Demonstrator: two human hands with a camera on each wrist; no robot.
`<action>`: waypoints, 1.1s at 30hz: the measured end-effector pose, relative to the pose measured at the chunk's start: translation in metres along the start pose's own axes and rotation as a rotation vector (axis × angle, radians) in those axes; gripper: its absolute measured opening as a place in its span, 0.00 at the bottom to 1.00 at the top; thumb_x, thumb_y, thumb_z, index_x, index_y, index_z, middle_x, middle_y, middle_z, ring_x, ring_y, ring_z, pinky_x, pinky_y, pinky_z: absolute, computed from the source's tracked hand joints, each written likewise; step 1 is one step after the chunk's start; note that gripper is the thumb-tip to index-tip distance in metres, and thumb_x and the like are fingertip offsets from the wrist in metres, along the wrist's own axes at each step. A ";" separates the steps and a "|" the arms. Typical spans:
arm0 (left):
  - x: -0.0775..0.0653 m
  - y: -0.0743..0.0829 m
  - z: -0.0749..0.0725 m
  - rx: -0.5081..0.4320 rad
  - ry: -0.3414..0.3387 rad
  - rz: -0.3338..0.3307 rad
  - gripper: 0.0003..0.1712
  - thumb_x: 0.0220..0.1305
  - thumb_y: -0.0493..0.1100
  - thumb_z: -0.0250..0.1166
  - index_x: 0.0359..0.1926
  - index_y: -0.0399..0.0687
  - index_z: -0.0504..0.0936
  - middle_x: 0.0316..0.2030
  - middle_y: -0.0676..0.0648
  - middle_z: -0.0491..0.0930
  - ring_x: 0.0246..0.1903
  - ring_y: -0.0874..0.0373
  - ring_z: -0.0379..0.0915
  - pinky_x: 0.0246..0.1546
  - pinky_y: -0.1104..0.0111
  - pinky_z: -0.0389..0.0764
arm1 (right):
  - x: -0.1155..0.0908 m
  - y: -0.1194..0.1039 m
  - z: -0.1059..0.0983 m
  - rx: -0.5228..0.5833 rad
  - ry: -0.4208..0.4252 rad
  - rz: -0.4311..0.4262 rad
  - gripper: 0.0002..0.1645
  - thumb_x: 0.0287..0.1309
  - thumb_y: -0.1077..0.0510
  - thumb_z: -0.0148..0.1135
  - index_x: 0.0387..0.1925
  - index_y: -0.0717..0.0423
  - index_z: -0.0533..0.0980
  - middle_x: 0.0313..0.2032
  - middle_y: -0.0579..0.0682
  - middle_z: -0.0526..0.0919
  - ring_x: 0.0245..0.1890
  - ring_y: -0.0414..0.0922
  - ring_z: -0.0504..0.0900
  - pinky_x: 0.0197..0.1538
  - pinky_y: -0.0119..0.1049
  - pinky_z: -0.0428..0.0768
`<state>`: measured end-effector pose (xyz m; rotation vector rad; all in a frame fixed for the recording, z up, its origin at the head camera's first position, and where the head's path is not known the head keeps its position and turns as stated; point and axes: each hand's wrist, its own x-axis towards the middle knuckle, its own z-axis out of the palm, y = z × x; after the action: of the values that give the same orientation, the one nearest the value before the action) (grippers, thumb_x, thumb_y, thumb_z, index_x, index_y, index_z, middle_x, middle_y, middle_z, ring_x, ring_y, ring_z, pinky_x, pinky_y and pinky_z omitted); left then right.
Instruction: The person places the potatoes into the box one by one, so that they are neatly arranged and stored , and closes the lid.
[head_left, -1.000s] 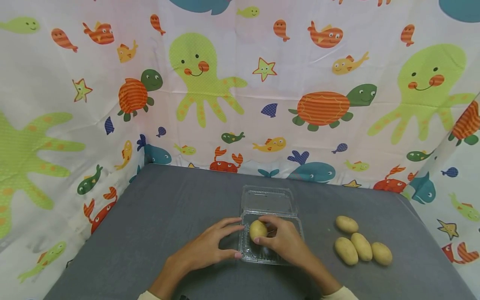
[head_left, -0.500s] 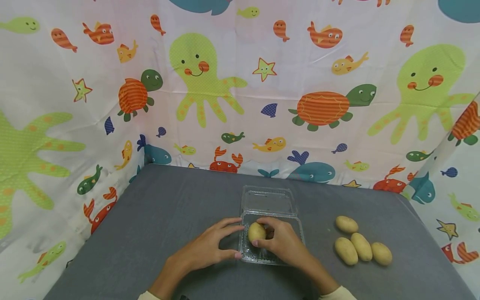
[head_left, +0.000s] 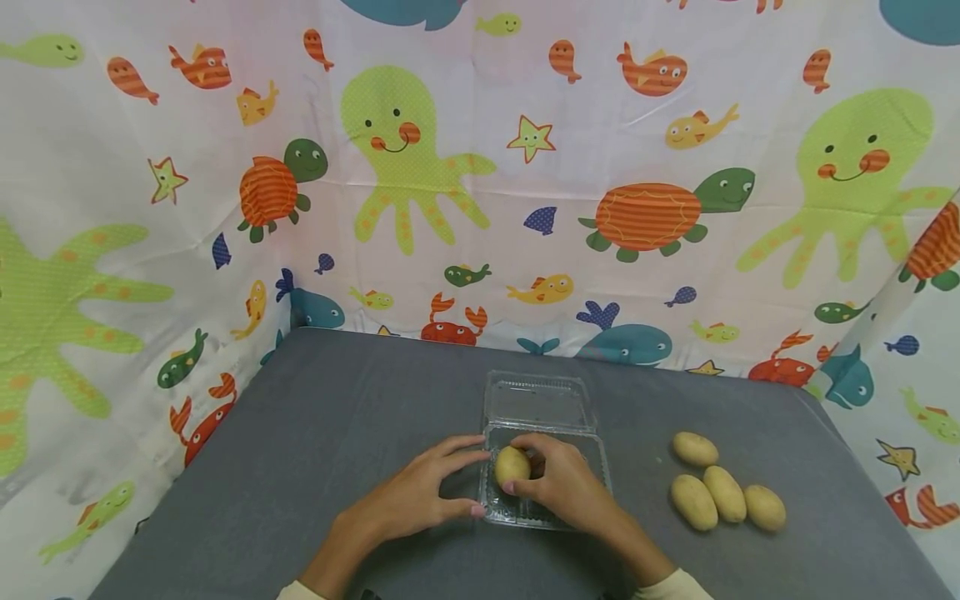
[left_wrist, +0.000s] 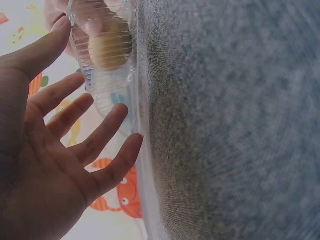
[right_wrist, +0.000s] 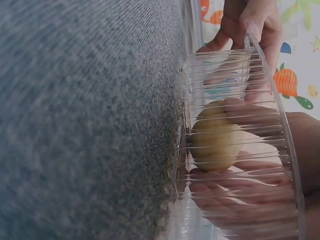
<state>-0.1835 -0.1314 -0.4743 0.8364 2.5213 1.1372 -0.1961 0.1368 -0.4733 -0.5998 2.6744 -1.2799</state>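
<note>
A clear plastic clamshell container sits on the grey table, its lid folded back behind the base. Within the base, my right hand holds a potato between thumb and fingers. Through the ribbed wall in the right wrist view, the potato shows low, close over the container floor. My left hand is spread at the left side of the container, with the thumb and fingertips right at its rim. In the left wrist view the fingers of that hand are apart and nearly straight.
Several loose potatoes lie in a group on the table, right of the container. A curtain printed with sea animals stands behind and at both sides of the grey table.
My right hand has shifted the potato slightly left inside the container. The left hand, the container and the loose potatoes have stayed in place.
</note>
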 end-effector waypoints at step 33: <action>-0.001 0.002 -0.001 -0.007 -0.006 -0.018 0.42 0.66 0.67 0.71 0.77 0.64 0.72 0.80 0.62 0.59 0.79 0.49 0.58 0.72 0.38 0.67 | -0.003 -0.006 0.000 -0.056 0.028 0.004 0.35 0.53 0.53 0.84 0.61 0.57 0.81 0.55 0.55 0.84 0.36 0.39 0.85 0.39 0.33 0.84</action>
<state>-0.1825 -0.1309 -0.4724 0.8130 2.5137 1.1360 -0.1920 0.1349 -0.4691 -0.5880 2.7407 -1.2251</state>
